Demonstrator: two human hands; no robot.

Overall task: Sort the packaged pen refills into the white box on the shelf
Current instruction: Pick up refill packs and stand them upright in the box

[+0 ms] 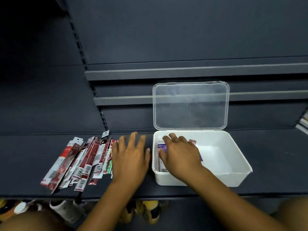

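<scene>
A white box (pixel 233 152) with its clear lid (pixel 190 105) standing open sits on the dark shelf (pixel 275 164). My right hand (pixel 180 155) reaches into the box's left side, fingers spread over refill packs (pixel 162 146) lying inside, one with a purple label. Whether it grips any pack is hidden. A fanned pile of red and white packaged pen refills (pixel 80 162) lies on the shelf to the left of the box. My left hand (pixel 130 157) hovers flat and open over the pile's right edge, fingers apart.
Dark shelf panels and rails rise behind the box. Below the shelf's front edge lie bottles and small items (pixel 66 209). A neighbouring shelf's edge shows at the far right (pixel 302 124).
</scene>
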